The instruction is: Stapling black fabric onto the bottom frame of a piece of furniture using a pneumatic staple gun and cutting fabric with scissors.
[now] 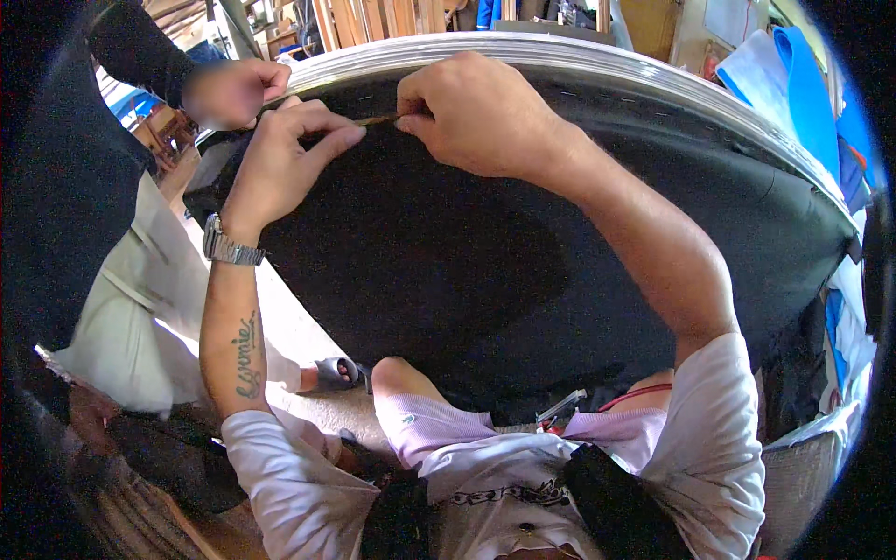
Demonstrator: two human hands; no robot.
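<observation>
Black fabric point(448, 243) covers a broad, curved piece in front of me, with short pale marks like staples along its far edge. A thin yellowish-brown strip point(378, 120) runs between my two hands, close to that edge. My right hand point(481, 117) pinches the strip's right end between thumb and fingers. At the strip's other end my left hand point(294, 154) is closed, thumb against the fingers; a metal watch sits on that wrist. Whether the strip is loose or fixed to the fabric I cannot tell.
Clear plastic wrap point(523, 51) follows the piece's far rim. Another person's hand point(266, 84) is right beside my left hand, their dark-clothed body at left. A metal tool point(560, 409) lies by my lap. Blue foam sheets point(807, 89) stand at right; wooden boards point(373, 17) behind.
</observation>
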